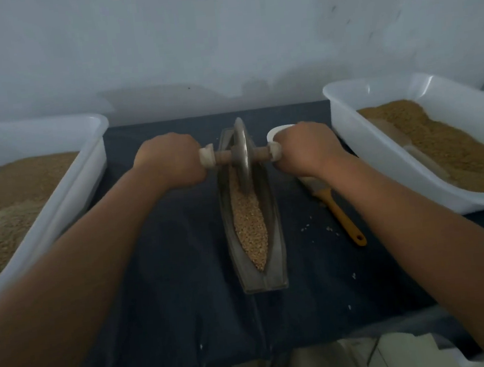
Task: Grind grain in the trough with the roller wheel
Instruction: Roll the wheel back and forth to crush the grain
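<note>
A long, boat-shaped metal trough (276,239) lies lengthwise on the dark cloth, its groove filled with tan grain (251,227). The grey metal roller wheel (242,153) stands upright in the far half of the groove. A wooden axle runs through the wheel. My left hand (169,161) grips the axle's left handle, and my right hand (305,146) grips the right one. Both arms reach forward on either side of the trough.
A white tub (85,182) of brown grain sits at the left, another white tub (348,130) with grain at the right. A brush with a yellow handle (343,217) lies right of the trough. A white cup (277,131) stands behind my right hand. Stray grains dot the cloth.
</note>
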Demonstrator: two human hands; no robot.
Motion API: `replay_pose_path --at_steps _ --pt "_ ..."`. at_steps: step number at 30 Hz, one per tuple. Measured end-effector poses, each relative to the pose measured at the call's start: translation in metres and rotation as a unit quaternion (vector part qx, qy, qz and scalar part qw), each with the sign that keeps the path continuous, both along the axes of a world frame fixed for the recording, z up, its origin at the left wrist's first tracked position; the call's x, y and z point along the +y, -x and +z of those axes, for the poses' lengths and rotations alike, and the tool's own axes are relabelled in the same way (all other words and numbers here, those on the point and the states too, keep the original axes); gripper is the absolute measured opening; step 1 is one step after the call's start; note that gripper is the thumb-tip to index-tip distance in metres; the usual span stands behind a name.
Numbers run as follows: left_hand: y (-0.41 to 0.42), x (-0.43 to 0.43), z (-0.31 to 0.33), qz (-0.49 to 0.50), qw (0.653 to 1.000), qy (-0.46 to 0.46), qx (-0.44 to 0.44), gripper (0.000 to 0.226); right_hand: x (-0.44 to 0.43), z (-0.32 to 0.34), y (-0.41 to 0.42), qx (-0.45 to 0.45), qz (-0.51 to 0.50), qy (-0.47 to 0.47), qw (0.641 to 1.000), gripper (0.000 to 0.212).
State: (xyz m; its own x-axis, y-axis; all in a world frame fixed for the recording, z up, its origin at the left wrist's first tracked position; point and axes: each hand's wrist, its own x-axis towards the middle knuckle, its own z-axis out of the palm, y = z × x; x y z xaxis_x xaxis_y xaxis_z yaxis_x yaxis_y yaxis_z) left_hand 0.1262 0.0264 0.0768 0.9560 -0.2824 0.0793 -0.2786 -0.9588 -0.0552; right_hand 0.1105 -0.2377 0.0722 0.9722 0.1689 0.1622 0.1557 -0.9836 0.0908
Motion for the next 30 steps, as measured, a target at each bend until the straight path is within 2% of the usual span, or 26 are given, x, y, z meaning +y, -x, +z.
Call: replay_pose_path --at_steps 4,7,9,12,18,21,24,25,28,30 --pt "0.035 0.011 -0.007 -0.012 0.999 0.013 0.038 0.022 -0.006 -0.007 0.026 -0.026 0.039 0.014 0.999 0.018" --pt "0.080 0.028 -0.023 -0.074 0.997 -0.016 -0.029 0.023 -0.020 -0.019 0.070 -0.003 0.079 0.016 0.997 0.026" --pt "0.083 0.031 -0.024 -0.090 0.995 -0.022 -0.044 0.023 -0.026 -0.022 0.080 0.017 0.083 0.004 0.996 0.028" --pt "0.054 0.021 -0.016 -0.059 0.998 -0.005 0.022 0.023 -0.019 -0.018 0.053 0.014 0.066 0.008 0.998 0.024" --pt "0.005 0.001 -0.004 0.007 1.000 0.013 0.003 0.025 0.001 0.005 -0.002 0.003 0.009 0.021 1.000 0.018" --pt "0.035 0.020 -0.021 -0.017 0.999 0.022 0.034 0.020 -0.005 -0.002 0.031 -0.030 0.055 0.010 0.998 0.023" --pt "0.067 0.038 -0.040 -0.048 0.998 0.032 0.023 0.023 -0.014 -0.009 0.072 -0.074 0.122 0.012 0.990 0.029" --pt "0.068 0.040 -0.043 -0.049 0.998 0.038 0.022 0.024 -0.014 -0.009 0.074 -0.075 0.129 0.017 0.989 0.029" --pt "0.051 0.030 -0.042 -0.022 0.998 0.051 0.025 0.025 -0.006 0.002 0.049 -0.002 0.099 0.027 0.995 0.025" --pt "0.028 0.019 -0.036 0.011 0.999 0.044 0.002 0.024 0.001 0.011 0.024 -0.007 0.074 0.039 0.996 0.023"
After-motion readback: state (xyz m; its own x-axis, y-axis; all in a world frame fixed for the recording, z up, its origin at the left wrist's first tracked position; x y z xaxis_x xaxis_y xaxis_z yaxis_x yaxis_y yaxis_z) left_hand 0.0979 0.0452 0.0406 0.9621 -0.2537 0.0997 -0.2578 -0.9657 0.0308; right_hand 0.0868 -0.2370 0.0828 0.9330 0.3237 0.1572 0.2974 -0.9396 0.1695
